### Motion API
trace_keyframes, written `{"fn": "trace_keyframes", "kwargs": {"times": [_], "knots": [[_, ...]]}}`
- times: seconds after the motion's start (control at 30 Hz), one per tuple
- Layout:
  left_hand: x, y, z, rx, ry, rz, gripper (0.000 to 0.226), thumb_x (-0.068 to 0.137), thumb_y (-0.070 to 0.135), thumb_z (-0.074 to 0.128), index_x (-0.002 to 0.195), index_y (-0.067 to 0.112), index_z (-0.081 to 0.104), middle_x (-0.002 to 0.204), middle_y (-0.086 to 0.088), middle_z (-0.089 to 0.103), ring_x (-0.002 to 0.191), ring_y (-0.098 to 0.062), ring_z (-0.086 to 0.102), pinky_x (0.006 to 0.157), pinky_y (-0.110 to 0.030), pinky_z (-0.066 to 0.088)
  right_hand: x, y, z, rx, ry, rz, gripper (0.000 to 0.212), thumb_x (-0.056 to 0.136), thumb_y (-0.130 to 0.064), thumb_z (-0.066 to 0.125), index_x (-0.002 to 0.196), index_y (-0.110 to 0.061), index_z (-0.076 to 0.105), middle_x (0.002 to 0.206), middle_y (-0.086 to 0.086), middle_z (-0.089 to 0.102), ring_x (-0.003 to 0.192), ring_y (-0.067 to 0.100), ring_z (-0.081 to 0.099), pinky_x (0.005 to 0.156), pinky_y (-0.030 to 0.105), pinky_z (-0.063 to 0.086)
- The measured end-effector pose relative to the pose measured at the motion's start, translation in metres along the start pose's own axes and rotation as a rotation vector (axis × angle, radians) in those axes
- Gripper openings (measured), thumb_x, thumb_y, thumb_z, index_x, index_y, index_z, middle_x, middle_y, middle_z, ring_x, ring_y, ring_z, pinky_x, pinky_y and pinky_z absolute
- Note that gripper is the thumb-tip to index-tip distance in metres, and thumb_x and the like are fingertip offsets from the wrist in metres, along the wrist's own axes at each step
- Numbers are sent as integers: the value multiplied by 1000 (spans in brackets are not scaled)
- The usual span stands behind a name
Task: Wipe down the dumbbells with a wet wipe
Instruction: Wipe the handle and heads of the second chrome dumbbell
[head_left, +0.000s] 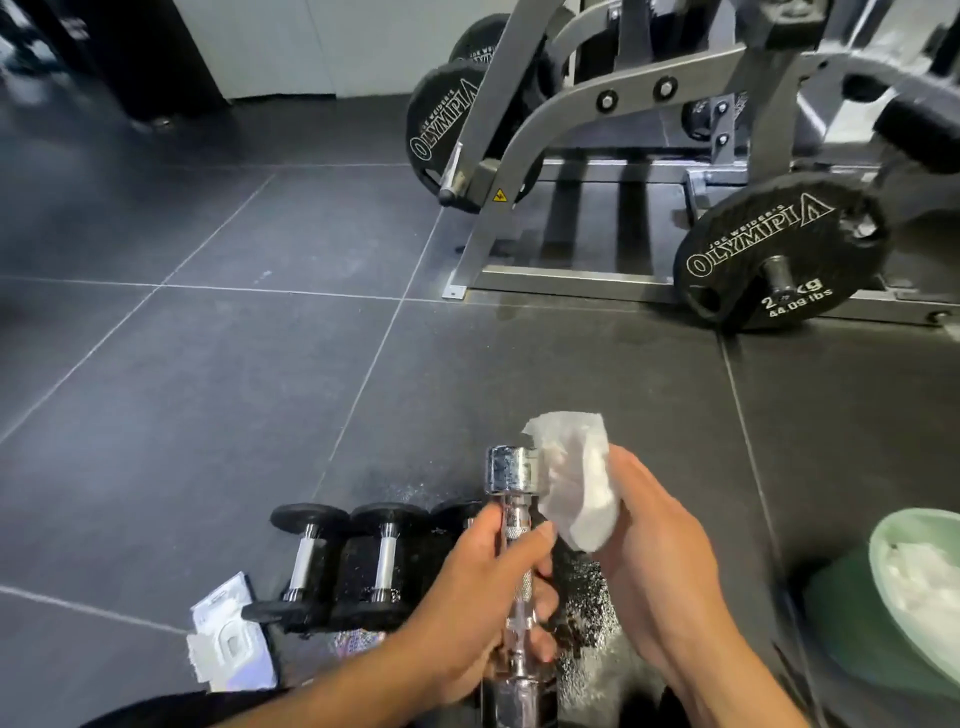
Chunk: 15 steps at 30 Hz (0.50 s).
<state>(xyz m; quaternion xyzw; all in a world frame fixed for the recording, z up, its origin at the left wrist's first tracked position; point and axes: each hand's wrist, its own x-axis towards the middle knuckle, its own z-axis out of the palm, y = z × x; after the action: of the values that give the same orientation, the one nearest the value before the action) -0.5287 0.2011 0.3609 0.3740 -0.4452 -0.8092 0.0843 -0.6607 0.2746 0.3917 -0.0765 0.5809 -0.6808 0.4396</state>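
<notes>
Here chrome dumbbell (511, 525) upright, far head up, left hand (485, 597) gripping.

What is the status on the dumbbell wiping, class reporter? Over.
Left hand grips chrome dumbbell by its handle. Right hand holds wet wipe against its far head. Black dumbbells lie on floor to the left, nothing blocking.

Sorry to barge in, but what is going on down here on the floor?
A person is wiping a chrome dumbbell. The left hand grips its handle while the right hand presses a white wet wipe against the upper head. Black dumbbells lie side by side on the floor to the left, beside a wipe packet.
</notes>
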Motion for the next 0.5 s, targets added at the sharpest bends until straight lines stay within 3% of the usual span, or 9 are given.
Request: {"fn": "trace_keyframes", "kwargs": {"times": [0.07, 0.13, 0.27, 0.33, 0.4, 0.5], "knots": [[-7, -12, -4, -20, 57, -2, 21, 102, 22, 68, 116, 14, 56, 74, -5, 52, 54, -18, 42, 51, -30, 31, 1, 10, 13, -54, -38, 1, 33, 106, -24, 48, 114, -16, 79, 115, 10, 77, 100, 28, 70, 89, 51, 53], [-11, -16, -7, -34, 69, -10, 24, 100, 12, 65, 117, 5, 50, 72, -4, 49, 54, -17, 39, 49, -29, 28, 3, 16, 19, -172, -68, -27, 33, 105, -26, 48, 116, -21, 79, 119, 6, 76, 111, 33, 70, 97, 58, 52], [-14, -8, -13, 48, 50, 60, 24, 95, 2, 55, 119, 3, 55, 82, -13, 49, 61, -21, 43, 48, -31, 34, 11, 23, 21, -363, -110, -90, 32, 99, -48, 54, 119, -33, 74, 111, 2, 78, 102, 27, 74, 88, 49, 56], [-12, -3, -17, 89, 54, 111, 24, 94, 6, 50, 115, 10, 60, 82, -14, 53, 67, -25, 44, 53, -33, 36, 14, 27, 24, -448, -123, -124, 28, 108, -43, 48, 117, -36, 73, 103, -1, 79, 97, 20, 74, 85, 34, 57], [-9, 3, -22, 93, 44, 128, 25, 93, 13, 47, 108, 18, 66, 77, -12, 55, 67, -26, 45, 57, -37, 35, 14, 31, 29, -441, -131, -121, 39, 112, -38, 36, 114, -30, 74, 92, 9, 79, 81, 21, 72, 72, 23, 54], [-7, 8, -29, -23, 4, 111, 27, 99, 7, 40, 111, 8, 65, 75, -11, 56, 61, -23, 48, 54, -35, 34, 14, 33, 41, -196, -171, -14, 56, 112, -45, 32, 106, -17, 79, 81, 37, 67, 61, 37, 58, 57, 41, 51]]}}
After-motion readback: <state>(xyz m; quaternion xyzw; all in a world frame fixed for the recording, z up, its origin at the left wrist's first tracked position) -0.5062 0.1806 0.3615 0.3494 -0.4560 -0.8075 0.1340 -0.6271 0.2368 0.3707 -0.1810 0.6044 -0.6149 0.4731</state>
